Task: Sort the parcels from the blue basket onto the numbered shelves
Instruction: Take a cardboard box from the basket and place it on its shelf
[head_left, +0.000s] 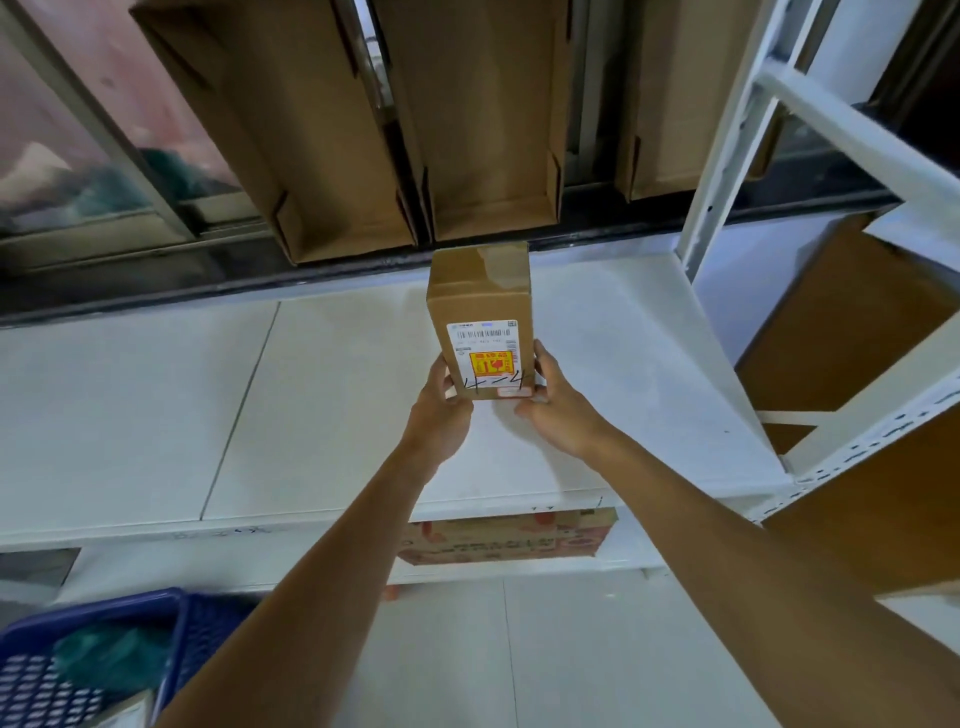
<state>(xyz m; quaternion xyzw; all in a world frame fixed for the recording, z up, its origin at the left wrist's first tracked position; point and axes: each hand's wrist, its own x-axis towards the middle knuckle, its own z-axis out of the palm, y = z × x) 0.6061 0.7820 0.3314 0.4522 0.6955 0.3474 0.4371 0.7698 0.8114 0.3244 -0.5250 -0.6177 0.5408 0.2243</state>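
Probably a courier's parcel storeroom: white metal shelves (337, 415) on slotted posts (857, 447), empty cardboard boxes (291, 130) against the window (78, 156), a labelled parcel (480, 306), a blue basket (192, 623).

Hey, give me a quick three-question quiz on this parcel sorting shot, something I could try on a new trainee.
1. True or false: the left hand and the right hand both grip the parcel.
2. What is handwritten at the bottom of the parcel's label? A) 2-1 B) 4-4 C) 7-3
3. Fill in: the blue basket shows at the lower ___ corner of the view.

Key: 1 true; 2 B; 3 left.
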